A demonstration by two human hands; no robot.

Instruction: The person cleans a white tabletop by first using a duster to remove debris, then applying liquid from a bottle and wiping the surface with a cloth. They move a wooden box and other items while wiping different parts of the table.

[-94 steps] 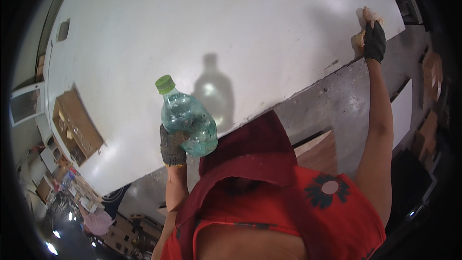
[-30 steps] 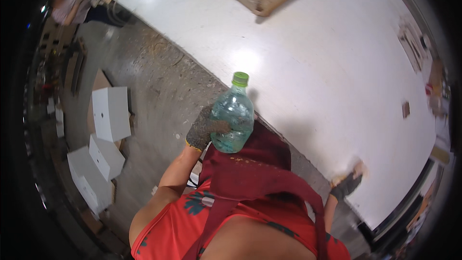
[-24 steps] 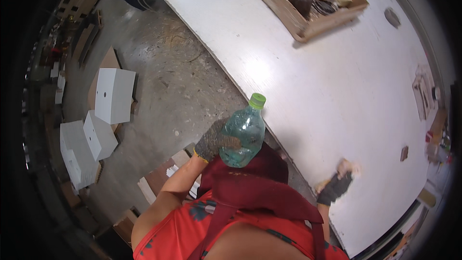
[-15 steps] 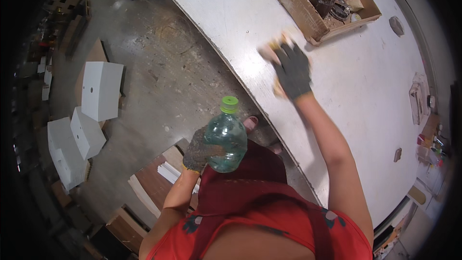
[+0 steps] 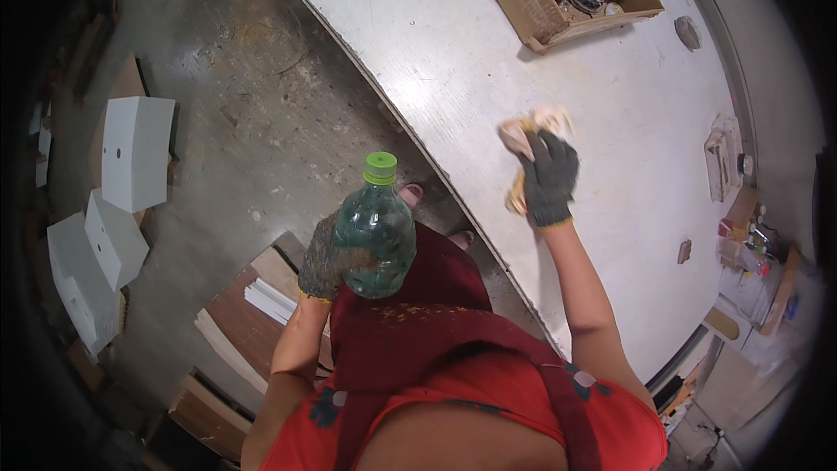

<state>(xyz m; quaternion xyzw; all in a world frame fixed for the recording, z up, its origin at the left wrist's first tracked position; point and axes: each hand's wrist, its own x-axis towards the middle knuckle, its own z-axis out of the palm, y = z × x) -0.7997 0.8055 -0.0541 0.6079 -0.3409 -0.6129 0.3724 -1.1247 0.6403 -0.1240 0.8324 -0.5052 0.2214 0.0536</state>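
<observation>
Wrapped round a clear greenish plastic bottle (image 5: pixel 380 231) is my left hand (image 5: pixel 323 257), in a grey knit glove. The bottle stands upright in front of my dark red apron, its green cap (image 5: pixel 381 167) on; how much is inside I cannot tell. My right hand (image 5: pixel 554 176), in a dark grey glove, presses a crumpled cream and yellowish cloth (image 5: pixel 516 135) onto the white tabletop (image 5: pixel 418 61). The cloth sticks out past the fingertips and beside the palm.
A cardboard box (image 5: pixel 532 13) holding dark jars and pale blocks sits at the table's far end. White panels (image 5: pixel 137 153) stand on the floor at left, with brown boards (image 5: pixel 253 323) nearer me. A small grey lump (image 5: pixel 687 32) lies by the table's right edge.
My right hand has drawn the cloth back toward me over the tabletop, farther from the cardboard box. The left hand still grips the bottle. The whole view has shifted a little.
</observation>
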